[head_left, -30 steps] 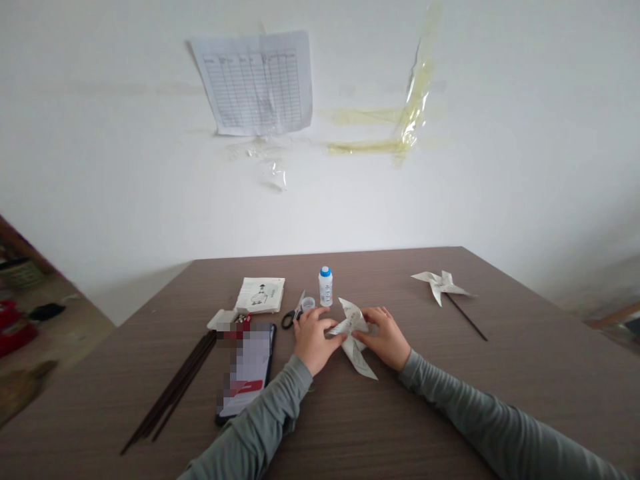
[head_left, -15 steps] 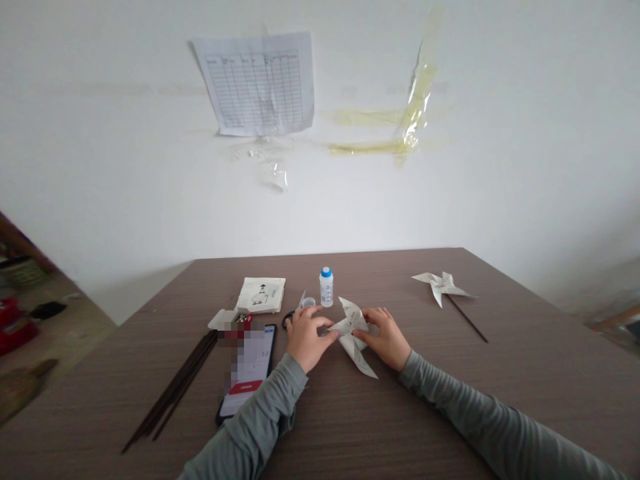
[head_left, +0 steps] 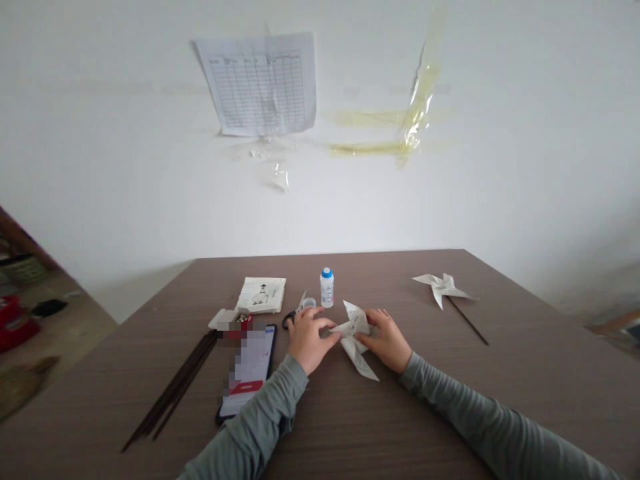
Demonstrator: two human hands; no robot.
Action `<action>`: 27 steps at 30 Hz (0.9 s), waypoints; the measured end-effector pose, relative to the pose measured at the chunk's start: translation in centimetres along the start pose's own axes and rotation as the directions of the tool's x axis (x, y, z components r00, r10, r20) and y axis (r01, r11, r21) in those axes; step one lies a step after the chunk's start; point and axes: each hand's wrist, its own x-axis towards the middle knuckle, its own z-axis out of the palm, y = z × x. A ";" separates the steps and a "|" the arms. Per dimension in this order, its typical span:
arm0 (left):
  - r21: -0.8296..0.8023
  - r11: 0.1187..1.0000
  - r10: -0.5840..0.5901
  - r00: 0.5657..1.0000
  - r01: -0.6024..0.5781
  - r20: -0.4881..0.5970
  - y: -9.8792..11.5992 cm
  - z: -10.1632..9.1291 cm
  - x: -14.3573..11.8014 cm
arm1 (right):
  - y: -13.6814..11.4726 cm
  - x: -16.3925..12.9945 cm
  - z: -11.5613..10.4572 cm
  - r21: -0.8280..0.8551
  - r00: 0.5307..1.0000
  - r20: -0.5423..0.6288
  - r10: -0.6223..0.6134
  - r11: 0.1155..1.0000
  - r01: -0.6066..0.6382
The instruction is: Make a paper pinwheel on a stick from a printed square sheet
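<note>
A white folded-paper pinwheel (head_left: pixel 356 335) is pinched at its centre on the brown wooden table (head_left: pixel 450 413) by the left hand (head_left: pixel 306 339) and right hand (head_left: pixel 385 340). Behind it a small white blue-capped glue bottle (head_left: pixel 327 287) is stood, with black-handled scissors (head_left: pixel 294 312) to the left.

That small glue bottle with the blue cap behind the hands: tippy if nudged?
Probably. The glue bottle stands upright, tall for its narrow base, so a high push likely topples it. Once down, its round body would probably roll. It looks small, likely light.
</note>
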 end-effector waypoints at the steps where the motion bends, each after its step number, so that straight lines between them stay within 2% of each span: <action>1: 0.003 1.000 -0.002 1.000 0.002 0.001 0.0 0.0 0.0 | 0.0 0.0 0.0 -0.001 1.000 -0.004 0.000 1.000 0.000; 8: 0.013 1.000 -0.001 1.000 0.001 0.011 0.0 0.0 0.0 | 0.6 -0.1 0.1 0.023 1.000 -0.017 0.012 1.000 -0.011; 17: -0.004 1.000 0.030 0.999 -0.030 -0.035 -0.5 1.1 0.3 | 1.1 0.1 -0.4 0.042 1.000 -0.006 0.030 0.999 -0.029; 27: 0.053 0.999 0.013 1.000 -0.013 0.017 0.7 0.2 -0.1 | 1.3 0.2 -0.3 0.062 0.998 0.033 0.046 0.997 -0.048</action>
